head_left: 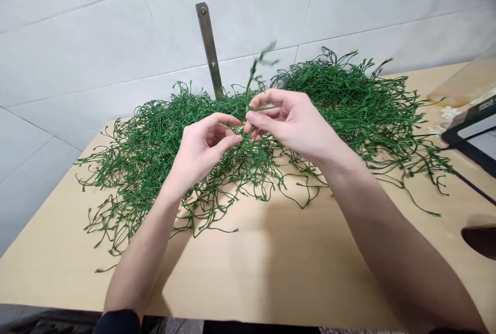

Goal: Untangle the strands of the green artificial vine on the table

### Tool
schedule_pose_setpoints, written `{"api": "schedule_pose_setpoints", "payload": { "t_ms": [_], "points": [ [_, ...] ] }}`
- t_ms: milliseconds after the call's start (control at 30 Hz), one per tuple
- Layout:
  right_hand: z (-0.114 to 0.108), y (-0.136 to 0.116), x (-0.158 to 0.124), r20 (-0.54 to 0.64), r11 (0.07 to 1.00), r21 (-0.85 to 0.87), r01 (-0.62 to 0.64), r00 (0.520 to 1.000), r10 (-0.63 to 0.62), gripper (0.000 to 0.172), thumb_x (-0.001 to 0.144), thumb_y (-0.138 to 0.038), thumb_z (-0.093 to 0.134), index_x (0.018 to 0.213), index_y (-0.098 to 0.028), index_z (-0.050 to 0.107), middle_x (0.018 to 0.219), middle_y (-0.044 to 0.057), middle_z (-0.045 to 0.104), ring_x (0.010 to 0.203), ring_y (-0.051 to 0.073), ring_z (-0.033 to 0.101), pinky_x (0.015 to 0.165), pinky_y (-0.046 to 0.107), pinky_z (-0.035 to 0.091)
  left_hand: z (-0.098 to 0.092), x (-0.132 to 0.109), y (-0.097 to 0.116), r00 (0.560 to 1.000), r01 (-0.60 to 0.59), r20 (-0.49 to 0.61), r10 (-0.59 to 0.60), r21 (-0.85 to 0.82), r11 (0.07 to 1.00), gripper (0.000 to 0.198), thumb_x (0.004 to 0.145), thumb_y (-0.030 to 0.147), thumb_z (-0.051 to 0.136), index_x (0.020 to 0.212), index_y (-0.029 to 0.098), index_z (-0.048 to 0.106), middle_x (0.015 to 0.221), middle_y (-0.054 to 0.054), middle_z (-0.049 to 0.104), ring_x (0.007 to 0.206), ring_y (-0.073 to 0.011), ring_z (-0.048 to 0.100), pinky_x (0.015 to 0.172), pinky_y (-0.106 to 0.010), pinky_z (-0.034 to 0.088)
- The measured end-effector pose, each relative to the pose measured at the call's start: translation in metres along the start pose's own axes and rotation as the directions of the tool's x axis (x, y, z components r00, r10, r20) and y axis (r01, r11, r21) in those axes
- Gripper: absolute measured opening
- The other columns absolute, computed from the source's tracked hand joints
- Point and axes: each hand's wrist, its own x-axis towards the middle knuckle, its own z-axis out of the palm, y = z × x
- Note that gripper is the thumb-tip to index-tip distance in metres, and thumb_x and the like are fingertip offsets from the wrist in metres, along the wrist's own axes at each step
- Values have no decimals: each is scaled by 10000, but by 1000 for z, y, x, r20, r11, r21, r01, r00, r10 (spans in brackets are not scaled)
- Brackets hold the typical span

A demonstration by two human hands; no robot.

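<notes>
Thin green stems with small branching tips lie in a tangled heap (155,137) across the left and middle of the table, and a second heap (360,101) lies to the right. Above the middle, my right hand (284,117) pinches a green stem (250,83) between thumb and fingers; its branched top points up and is blurred. My left hand (209,145) is just left of it, thumb and fingertips curled close to the stem's lower part. Whether the left fingertips hold a strand is too small to tell.
The wooden table (240,277) meets a white tiled wall (96,39). A metal strip (209,49) stands upright behind the heap. At the right are a black-framed object (476,130), small white pieces (449,113) and a dark hole (482,241) in the tabletop.
</notes>
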Motion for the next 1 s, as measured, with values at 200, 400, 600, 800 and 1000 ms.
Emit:
{"api": "schedule_pose_setpoints", "payload": {
  "t_ms": [200,400,600,800,1000],
  "points": [
    [-4,6,4,-83,996,92,15,997,-7,283,793,-387,733,879,-197,540,730,16,648,617,125,618,557,278,544,-2,-1,3,1000,-10,-10,12,161,987,170,809,299,642,875,166,724,796,-54,714,682,-136,607,588,-247,462],
    [-2,10,4,65,998,-13,-59,996,59,322,851,-463,652,996,-188,568,706,15,634,539,116,585,418,235,440,-3,-1,8,996,10,81,-24,168,986,183,855,303,575,793,165,678,740,-32,669,653,-127,552,548,-236,412],
    [-5,3,-1,164,981,-192,22,986,10,312,838,-481,655,897,-175,675,676,9,627,573,106,542,474,240,417,2,0,10,998,43,-38,-44,-26,999,139,819,288,613,762,166,647,776,-28,680,670,-121,569,599,-241,449],
    [-16,-1,-2,167,937,-331,113,984,-60,246,811,-413,678,788,-172,719,729,30,664,623,126,547,552,280,423,2,0,6,997,50,-51,-50,0,999,142,843,293,596,772,170,604,683,-12,638,604,-109,557,560,-236,429],
    [-23,-8,-4,199,922,-376,96,980,-21,171,774,-315,681,825,-161,735,700,25,657,580,116,533,513,272,391,6,1,-2,997,77,-4,-78,-64,995,139,881,267,552,999,195,562,780,-4,648,721,-126,615,683,-257,485]
  ]
}}
